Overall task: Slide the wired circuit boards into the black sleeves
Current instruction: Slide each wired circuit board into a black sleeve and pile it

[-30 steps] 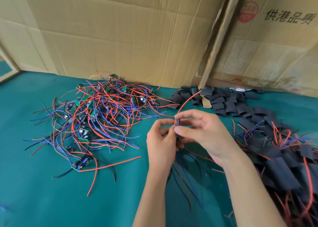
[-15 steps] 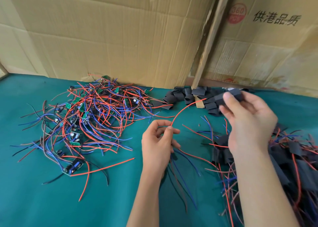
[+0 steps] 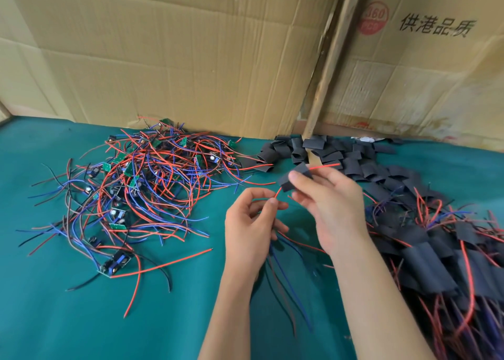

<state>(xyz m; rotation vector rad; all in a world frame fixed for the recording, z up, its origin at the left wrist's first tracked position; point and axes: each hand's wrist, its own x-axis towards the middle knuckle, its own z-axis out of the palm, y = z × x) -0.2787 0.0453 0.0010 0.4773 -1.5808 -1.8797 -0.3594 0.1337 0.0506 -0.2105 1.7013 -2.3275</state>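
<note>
Flattened cardboard boxes (image 3: 177, 59) stand upright along the back edge of a tabletop (image 3: 54, 318) covered in teal cloth, with a wooden slat (image 3: 331, 59) leaning between two of them. On the left half of the tabletop lies a tangled pile of wired circuit boards (image 3: 141, 190), small green boards trailing red, blue and black leads. A heap of empty black sleeves (image 3: 327, 152) sits at the back, right of centre, and a pile of sleeved boards (image 3: 450, 250) spreads down the right side. The right hand (image 3: 330, 204) is raised above the cloth in the centre, its thumb and fingers pinching one black sleeve (image 3: 296, 178). A red wire (image 3: 324, 166) passes through that sleeve, emerging from its upper right end and from its lower left end. Just below and to the left, the left hand (image 3: 251, 228) pinches the lower stretch of the same red wire between thumb and fingertips. Blue, black and red leads hang from under the left hand toward the near edge; the board they belong to is hidden behind the hand. The sleeve lies just beside the left fingertips, not touching them.
</note>
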